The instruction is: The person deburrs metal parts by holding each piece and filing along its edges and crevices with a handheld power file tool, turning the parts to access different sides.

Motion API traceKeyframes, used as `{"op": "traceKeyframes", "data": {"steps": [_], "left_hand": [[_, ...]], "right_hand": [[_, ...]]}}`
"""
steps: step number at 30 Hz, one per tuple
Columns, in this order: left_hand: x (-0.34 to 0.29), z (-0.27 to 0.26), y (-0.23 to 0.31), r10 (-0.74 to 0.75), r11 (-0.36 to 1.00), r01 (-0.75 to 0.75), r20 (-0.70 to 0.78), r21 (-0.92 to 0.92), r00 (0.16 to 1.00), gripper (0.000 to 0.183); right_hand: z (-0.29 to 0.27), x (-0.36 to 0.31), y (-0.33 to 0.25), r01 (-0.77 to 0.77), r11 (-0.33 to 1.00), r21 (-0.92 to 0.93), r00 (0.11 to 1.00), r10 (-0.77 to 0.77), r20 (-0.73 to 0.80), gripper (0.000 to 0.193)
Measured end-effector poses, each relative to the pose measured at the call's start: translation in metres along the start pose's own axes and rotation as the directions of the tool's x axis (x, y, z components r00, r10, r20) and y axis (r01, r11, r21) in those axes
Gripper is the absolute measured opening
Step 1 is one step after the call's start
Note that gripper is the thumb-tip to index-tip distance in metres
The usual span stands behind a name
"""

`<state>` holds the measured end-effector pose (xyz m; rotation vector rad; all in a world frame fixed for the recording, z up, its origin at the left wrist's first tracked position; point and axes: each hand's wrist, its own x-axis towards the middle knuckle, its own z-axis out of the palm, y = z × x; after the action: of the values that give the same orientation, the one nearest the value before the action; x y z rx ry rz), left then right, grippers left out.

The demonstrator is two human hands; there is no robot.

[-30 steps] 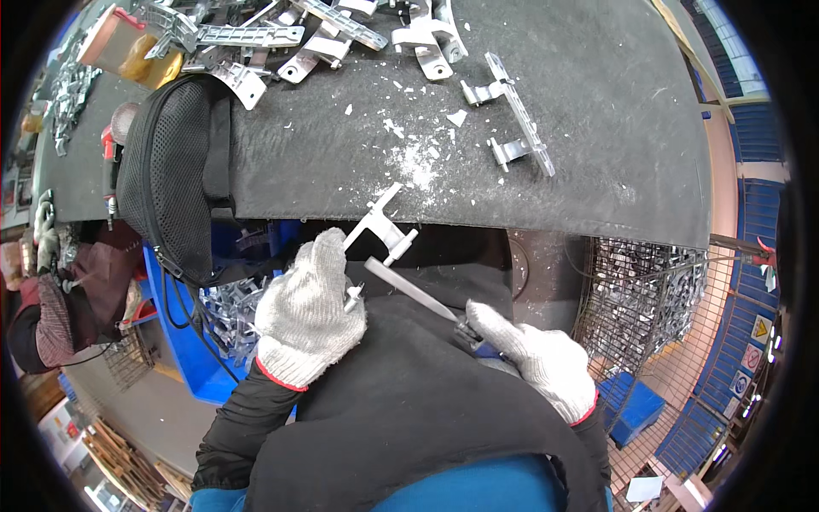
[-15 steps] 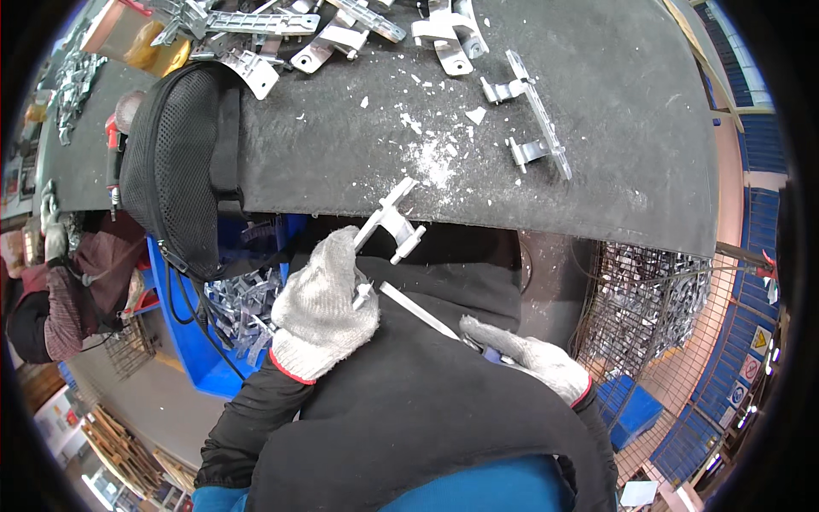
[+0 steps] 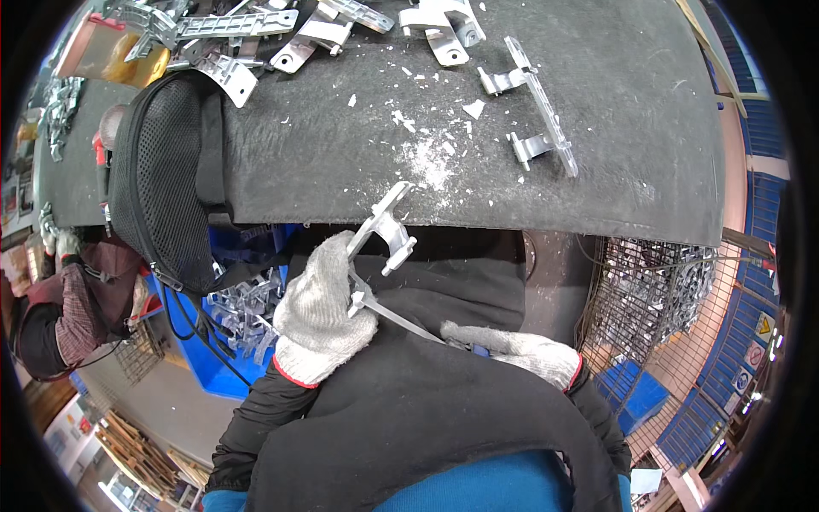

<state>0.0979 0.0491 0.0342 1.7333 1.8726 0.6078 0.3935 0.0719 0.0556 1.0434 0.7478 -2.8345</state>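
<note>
My left hand (image 3: 317,314), in a white knit glove, is closed around a silver metal bracket (image 3: 389,229) with stubby cross arms. The bracket stands tilted just in front of the bench edge. My right hand (image 3: 533,353), gloved the same way, grips a flat, narrow file (image 3: 408,324), whose handle is mostly hidden by the fingers. The file's tip meets the lower end of the bracket beside my left hand. On the bench beyond lies another silver bracket (image 3: 543,111), apart from both hands.
White shavings (image 3: 431,162) lie scattered on the dark bench (image 3: 623,154). More brackets (image 3: 320,38) are piled at the far left, near a black mesh case (image 3: 166,171). Below are a blue bin (image 3: 200,363) of metal parts and a wire cage (image 3: 648,316) at right. A co-worker's sleeve (image 3: 77,311) shows at left.
The file has moved left and now touches the bracket's lower end, where before there was a gap. My right hand shifted left with it. The head view has shifted slightly.
</note>
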Motion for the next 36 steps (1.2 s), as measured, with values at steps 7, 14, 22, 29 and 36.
{"op": "traceKeyframes", "data": {"steps": [7,14,22,29,36], "left_hand": [[-0.001,0.008,-0.013,0.107,0.992,-0.104,-0.041,0.064,0.993,0.068],[0.0,0.011,-0.01,0.044,0.998,-0.045,-0.029,-0.039,0.999,0.07],[0.002,0.011,-0.002,0.025,0.996,-0.032,-0.086,-0.079,0.996,0.059],[0.006,-0.011,0.016,-0.186,0.968,0.19,0.042,-0.166,0.982,0.068],[0.07,-0.104,0.063,0.378,0.919,-0.38,0.042,0.102,0.925,0.057]], "right_hand": [[-0.002,0.013,-0.005,-0.043,0.985,0.166,0.999,0.039,0.022,0.08],[0.004,0.013,-0.021,-0.08,0.992,0.102,0.997,0.08,0.006,0.073],[-0.002,0.011,-0.007,0.003,1.0,0.026,1.0,-0.003,0.022,0.077],[-0.008,-0.011,-0.016,0.123,0.935,-0.332,0.992,-0.115,0.044,0.075],[0.024,-0.05,-0.026,0.22,0.911,-0.349,0.684,-0.399,-0.611,0.08]]}}
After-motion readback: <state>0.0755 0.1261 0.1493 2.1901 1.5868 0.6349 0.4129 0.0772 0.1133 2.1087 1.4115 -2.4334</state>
